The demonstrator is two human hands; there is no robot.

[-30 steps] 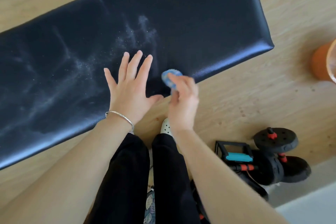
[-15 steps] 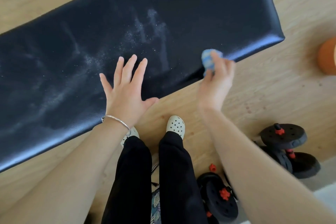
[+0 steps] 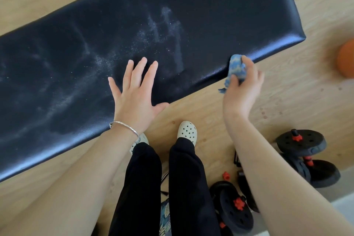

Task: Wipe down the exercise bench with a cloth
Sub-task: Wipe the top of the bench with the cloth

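Observation:
The black padded exercise bench (image 3: 210, 15) runs diagonally across the view, with white powdery streaks over its middle and left. My left hand (image 3: 135, 94) lies flat on the near edge of the pad, fingers spread and straight. My right hand (image 3: 243, 90) grips a bunched blue cloth (image 3: 236, 69) at the bench's near edge, toward its right end. The cloth touches or hovers just at the edge; I cannot tell which.
Black dumbbells with red collars (image 3: 306, 151) and loose weight plates (image 3: 235, 210) lie on the wooden floor at lower right. An orange round object (image 3: 346, 59) sits at the right edge. My legs and white clogs (image 3: 186, 132) stand close to the bench.
My right hand with the cloth moved right along the bench's near edge, from beside my left hand toward the right end. My left hand stayed pressed on the pad.

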